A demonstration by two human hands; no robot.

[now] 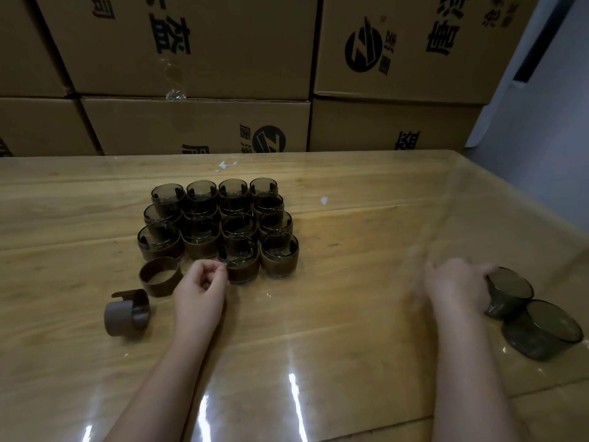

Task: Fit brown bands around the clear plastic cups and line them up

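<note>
Cardboard boxes (pixel 191 43) stand stacked behind a glossy wooden table (pixel 318 330). Left hand (pixel 200 285): fingers curled, the tips seemingly pinching the rim of the front cup (pixel 240 266) in the block. Right hand (pixel 455 282), blurred, wraps its fingers round a bare cup (pixel 510 291) just beside a second bare cup (pixel 541 328).

Risk: a tug on that rim could tip the front cup or push its touching neighbours out of line. The smooth bare cup could slip from a hurried grip.

Count: about fifteen banded cups (pixel 200 240), though overlap hides the exact number. Two loose bands: upright band (pixel 161 275) and tipped band (pixel 127 312). Two bare cups.
</note>
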